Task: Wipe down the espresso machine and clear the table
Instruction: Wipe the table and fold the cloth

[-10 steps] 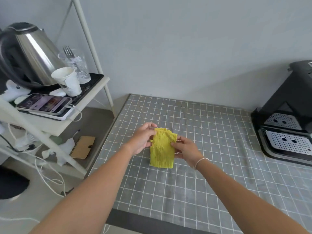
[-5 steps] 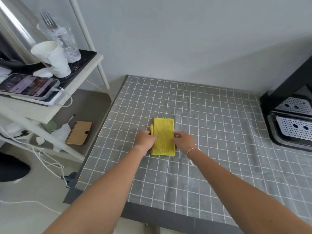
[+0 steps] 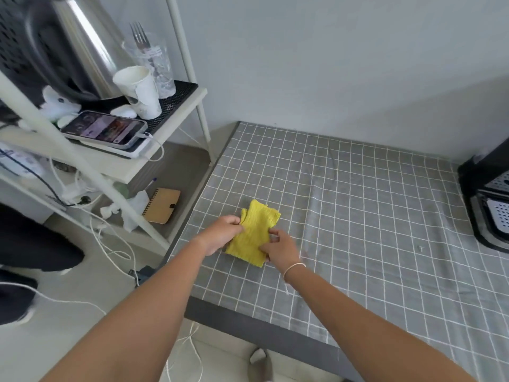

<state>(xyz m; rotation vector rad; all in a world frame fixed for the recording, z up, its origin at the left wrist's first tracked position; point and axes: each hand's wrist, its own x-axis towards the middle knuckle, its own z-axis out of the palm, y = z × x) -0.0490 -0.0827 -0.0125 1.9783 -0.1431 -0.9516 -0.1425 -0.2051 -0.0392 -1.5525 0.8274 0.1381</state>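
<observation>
A folded yellow cloth (image 3: 254,232) lies on the grey checked tablecloth (image 3: 358,216) near the table's left edge, tilted a little. My left hand (image 3: 220,235) pinches its left edge with curled fingers. On the other side, my right hand (image 3: 281,248) pinches the cloth's near right edge. The black espresso machine (image 3: 487,199) with its perforated drip tray stands at the far right, cut off by the frame.
A white shelf rack (image 3: 154,150) stands left of the table, bearing a steel kettle (image 3: 80,45), a paper cup (image 3: 139,91), a glass with a fork (image 3: 154,64) and a charging phone (image 3: 106,130). A brown notebook (image 3: 162,205) and cables lie lower down.
The cloth went from held up in the air to lying on the table, then shifted left and turned slightly. Both hands stayed on its edges. My view swung left.
</observation>
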